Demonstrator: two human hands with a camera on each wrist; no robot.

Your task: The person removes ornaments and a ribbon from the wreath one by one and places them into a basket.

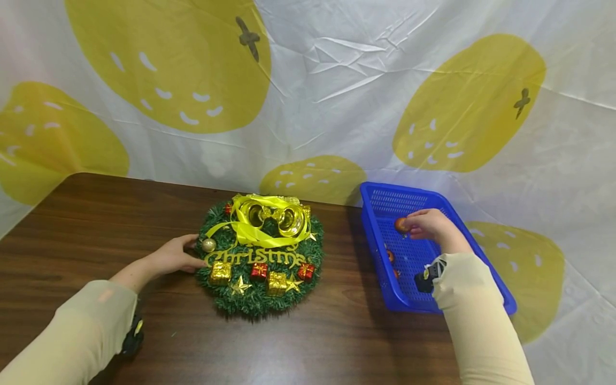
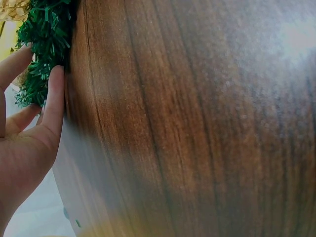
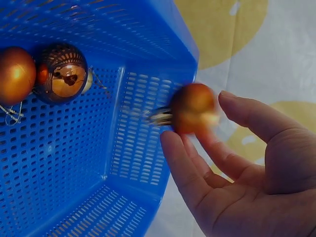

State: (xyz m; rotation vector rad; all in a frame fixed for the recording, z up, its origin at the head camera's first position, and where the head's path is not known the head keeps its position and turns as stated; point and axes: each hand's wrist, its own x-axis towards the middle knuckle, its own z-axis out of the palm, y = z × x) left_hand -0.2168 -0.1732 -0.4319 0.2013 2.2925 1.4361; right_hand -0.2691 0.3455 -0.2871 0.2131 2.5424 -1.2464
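Observation:
A green Christmas wreath [image 1: 257, 305] lies on the table, with gold and red gift boxes, stars, gold bells, a yellow ribbon and gold lettering on it. My left hand [image 1: 173, 258] holds its left edge, and the left wrist view shows thumb and fingers around the green tinsel [image 2: 49, 29]. Over the blue basket [image 1: 380, 275], my right hand [image 1: 430, 225] pinches an orange-brown Christmas bauble [image 1: 400, 225]. That bauble [image 3: 193, 107] looks blurred in the right wrist view, its metallic cap and hanging thread pointing toward the basket.
Inside the basket are a shiny copper bauble [image 3: 66, 74], a matte orange bauble [image 3: 16, 76] and smaller ones partly hidden. The basket stands right of the wreath on the brown wooden table [image 1: 332, 342]. A white curtain [image 1: 327, 112] with yellow fruit prints hangs behind.

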